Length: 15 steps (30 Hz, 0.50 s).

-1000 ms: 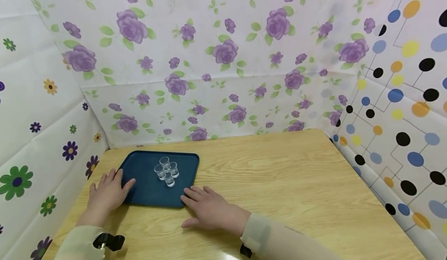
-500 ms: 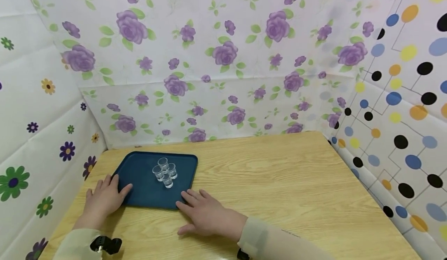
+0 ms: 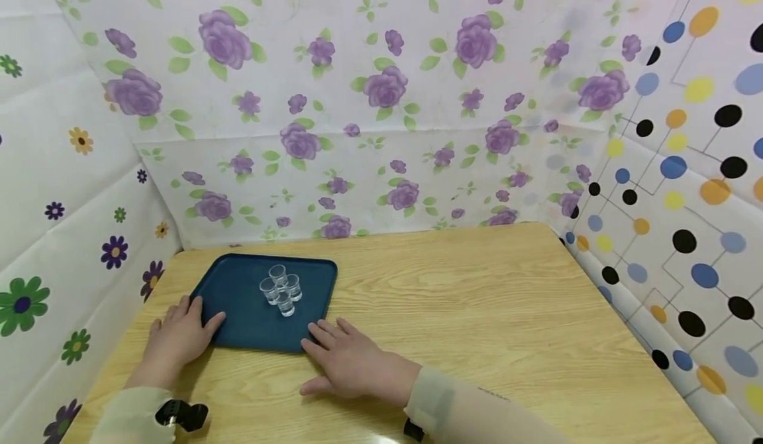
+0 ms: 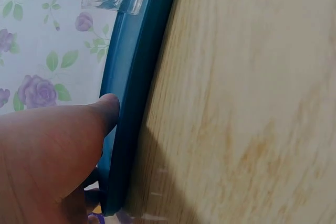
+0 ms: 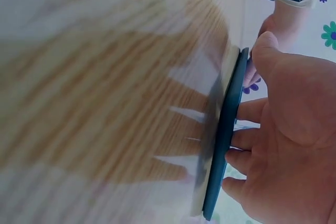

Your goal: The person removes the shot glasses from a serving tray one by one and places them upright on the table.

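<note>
A dark blue rectangular tray [image 3: 238, 325] lies on the wooden table. Several small clear shot glasses [image 3: 281, 289] stand upright in a tight cluster on it, right of its middle. My left hand [image 3: 179, 338] rests at the tray's near left corner, its thumb over the rim and its fingers along the left side. In the left wrist view the thumb [image 4: 107, 111] touches the rim; the other fingers are mostly hidden. My right hand [image 3: 352, 364] lies palm down by the near right corner. Its fingers are extended, with fingertips [image 5: 237, 158] against the tray's edge.
Wood-grain tabletop [image 3: 465, 311] stretches to the right of the tray. Behind it hangs a sheet with purple roses [image 3: 384, 89]. A flower-print sheet [image 3: 59, 252] borders the left side, and a dotted sheet [image 3: 685, 219] the right.
The left hand has shifted very slightly left and nearer to me at the tray's corner. The right hand keeps nearly the same place at the tray. The glasses stand as before.
</note>
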Available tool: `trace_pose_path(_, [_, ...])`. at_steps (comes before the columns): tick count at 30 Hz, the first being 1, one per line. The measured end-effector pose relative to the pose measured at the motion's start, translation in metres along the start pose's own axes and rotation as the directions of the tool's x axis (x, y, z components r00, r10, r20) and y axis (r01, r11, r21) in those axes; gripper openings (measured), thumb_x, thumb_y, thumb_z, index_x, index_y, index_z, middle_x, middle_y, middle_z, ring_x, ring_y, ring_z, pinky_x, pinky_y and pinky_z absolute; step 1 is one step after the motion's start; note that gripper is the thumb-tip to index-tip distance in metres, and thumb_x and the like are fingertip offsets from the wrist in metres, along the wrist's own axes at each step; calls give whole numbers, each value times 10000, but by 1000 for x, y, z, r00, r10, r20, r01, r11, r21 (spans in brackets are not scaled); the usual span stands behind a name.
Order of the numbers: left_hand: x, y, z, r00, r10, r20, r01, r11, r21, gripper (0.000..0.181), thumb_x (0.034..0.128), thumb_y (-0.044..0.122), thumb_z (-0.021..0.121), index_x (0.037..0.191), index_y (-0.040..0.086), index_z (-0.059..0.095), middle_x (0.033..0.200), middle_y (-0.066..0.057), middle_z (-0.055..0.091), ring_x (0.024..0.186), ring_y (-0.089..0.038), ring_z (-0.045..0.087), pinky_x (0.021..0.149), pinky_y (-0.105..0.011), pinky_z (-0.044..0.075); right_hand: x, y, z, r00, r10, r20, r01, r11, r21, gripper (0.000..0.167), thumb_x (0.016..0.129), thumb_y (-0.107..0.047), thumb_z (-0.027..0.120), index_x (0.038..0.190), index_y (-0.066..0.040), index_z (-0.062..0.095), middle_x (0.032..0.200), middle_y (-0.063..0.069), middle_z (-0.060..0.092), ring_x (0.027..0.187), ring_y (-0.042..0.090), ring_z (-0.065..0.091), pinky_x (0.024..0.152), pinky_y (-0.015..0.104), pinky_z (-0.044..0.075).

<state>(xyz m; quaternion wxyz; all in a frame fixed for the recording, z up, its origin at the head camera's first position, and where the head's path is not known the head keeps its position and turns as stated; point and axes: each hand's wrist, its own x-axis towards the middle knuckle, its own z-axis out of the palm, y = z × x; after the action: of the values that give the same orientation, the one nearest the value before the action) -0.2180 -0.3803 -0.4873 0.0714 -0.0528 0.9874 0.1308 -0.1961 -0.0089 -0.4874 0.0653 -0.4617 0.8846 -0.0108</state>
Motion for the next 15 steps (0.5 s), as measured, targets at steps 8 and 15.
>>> trace_pose_path(8, [-3,3,3,1000,-3,-24,3,1000,10,913,1171,544,463,1631,-215,247,1653,-515,123,1515,-717,154,1193,-865,130,-1,-1,-5,1000,14,0,-14,1000,26,858,1094,-767,354,1692,-166,485,1781,82,351,1660,237,285,1338,468,275])
trace_pose_path(15, [-9,10,9,996,38,-82,-36,999,22,846,1173,471,504,1618,-216,291,1653,-511,164,1511,-707,208,1191,-853,175,-6,8,0,1000,4,-7,-4,998,61,863,1102,-750,367,1696,-133,469,1789,112,327,1669,259,262,1343,472,262])
